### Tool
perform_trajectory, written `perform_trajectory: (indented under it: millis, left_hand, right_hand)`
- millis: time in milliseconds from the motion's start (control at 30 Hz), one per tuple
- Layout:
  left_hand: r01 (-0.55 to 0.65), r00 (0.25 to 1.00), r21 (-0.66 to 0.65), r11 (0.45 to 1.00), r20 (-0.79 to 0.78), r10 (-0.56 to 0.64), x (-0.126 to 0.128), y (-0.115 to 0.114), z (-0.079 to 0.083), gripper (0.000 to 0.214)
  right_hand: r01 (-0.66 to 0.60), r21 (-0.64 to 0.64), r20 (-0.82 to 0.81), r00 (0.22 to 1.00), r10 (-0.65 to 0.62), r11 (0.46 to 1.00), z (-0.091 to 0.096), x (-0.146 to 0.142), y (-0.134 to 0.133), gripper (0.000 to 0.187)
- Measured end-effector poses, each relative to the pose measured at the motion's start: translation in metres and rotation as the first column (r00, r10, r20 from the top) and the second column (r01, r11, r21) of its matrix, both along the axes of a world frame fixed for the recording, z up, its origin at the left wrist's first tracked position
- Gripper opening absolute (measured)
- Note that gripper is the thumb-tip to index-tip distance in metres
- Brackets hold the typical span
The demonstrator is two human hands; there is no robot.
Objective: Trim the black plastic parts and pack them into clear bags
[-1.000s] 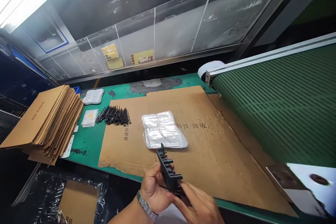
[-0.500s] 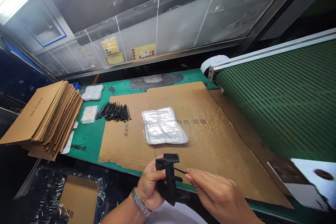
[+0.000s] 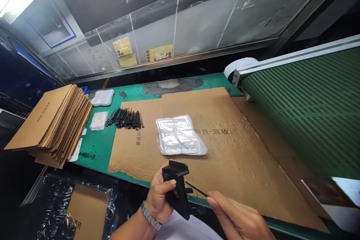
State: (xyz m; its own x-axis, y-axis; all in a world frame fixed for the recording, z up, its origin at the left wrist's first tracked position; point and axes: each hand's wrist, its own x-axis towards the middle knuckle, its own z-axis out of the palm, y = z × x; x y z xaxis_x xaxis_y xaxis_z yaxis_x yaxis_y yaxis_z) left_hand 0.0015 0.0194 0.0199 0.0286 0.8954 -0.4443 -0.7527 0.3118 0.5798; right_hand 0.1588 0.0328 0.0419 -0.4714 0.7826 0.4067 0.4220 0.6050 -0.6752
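Head view: at the near edge of a green-topped workbench (image 3: 102,144), the left hand (image 3: 161,198), with a silver metal-link watch (image 3: 151,215) on its wrist, grasps a black angular plastic part (image 3: 180,195), thumb pressed on its near-left face and the other fingers mostly hidden behind it. That part is held up and tilted, just in front of the bench edge. To its right, the right hand (image 3: 239,213) pinches the near end of a thin straight black rod (image 3: 197,189) between thumb and forefinger; the rod's other end points left to the right side of the black part, though whether it touches or enters it I cannot tell. Beyond the hands, a bundle of shiny clear plastic bags (image 3: 180,135) lies on flat brown cardboard sheeting (image 3: 242,183) printed with dark characters. Farther left, a heap of thin black rods (image 3: 126,119) straddles the cardboard's left edge and the green surface, with a small square clear packet (image 3: 99,120) just beside it and a white translucent bundle (image 3: 102,98) farther back. A tall stack of flattened brown cardboard pieces (image 3: 42,118) leans at the far left of the bench, while a green ribbed conveyor belt (image 3: 312,116) slopes along the right side
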Motion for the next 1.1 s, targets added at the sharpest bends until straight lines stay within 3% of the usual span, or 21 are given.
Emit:
perform_trajectory:
  millis: [167,300,400,500,567,633,767,867,1000,1067,1100]
  left_hand:
    - [-0.073,0.996,0.009,0.997,-0.046,0.073,-0.002,-0.006,0.001,0.055]
    - [-0.066,0.996,-0.002,0.998,-0.057,0.066,-0.012,-0.012,-0.001,0.053]
    - [0.110,0.991,0.012,0.994,0.081,-0.111,-0.023,-0.015,-0.004,0.054]
    - [0.316,0.882,0.003,0.949,0.366,-0.295,-0.034,-0.017,-0.005,0.052]
    - [0.326,0.834,-0.078,0.942,0.492,-0.248,-0.040,-0.020,-0.006,0.039]
    - [0.278,0.834,-0.182,0.943,0.533,-0.143,-0.046,-0.024,-0.008,0.024]
    - [0.188,0.807,-0.276,0.943,0.590,0.012,-0.054,-0.032,-0.011,0.020]
    - [0.176,0.768,-0.304,0.936,0.638,0.063,-0.060,-0.036,-0.012,0.018]
    - [0.172,0.753,-0.316,0.933,0.653,0.082,-0.068,-0.039,-0.013,0.020]
    - [0.185,0.728,-0.320,0.929,0.679,0.089,-0.069,-0.040,-0.014,0.022]
    - [0.194,0.715,-0.315,0.929,0.694,0.086,-0.069,-0.040,-0.013,0.023]
  right_hand:
    - [0.074,-0.020,0.051,0.996,-0.073,0.997,0.002,-0.018,0.000,0.033]
    - [0.131,0.005,0.135,0.982,-0.131,0.991,-0.005,-0.019,0.000,0.034]
    - [0.161,0.005,0.206,0.965,-0.159,0.987,-0.014,-0.017,0.008,0.035]
    - [0.194,-0.052,0.272,0.947,-0.174,0.980,-0.030,-0.014,0.021,0.039]
    - [0.260,-0.078,0.308,0.924,-0.225,0.962,-0.049,-0.010,0.028,0.038]
    - [0.330,-0.057,0.356,0.889,-0.289,0.942,-0.077,-0.002,0.034,0.032]
    - [0.339,0.123,0.443,0.822,-0.357,0.933,-0.141,0.024,0.037,0.027]
    - [0.352,0.227,0.484,0.769,-0.419,0.908,-0.171,0.041,0.036,0.021]
    - [0.401,0.243,0.518,0.716,-0.468,0.883,-0.173,0.042,0.041,0.016]
    - [0.442,0.142,0.486,0.748,-0.452,0.886,-0.159,0.028,0.045,0.024]
    - [0.455,0.029,0.430,0.798,-0.422,0.890,-0.148,0.018,0.047,0.029]
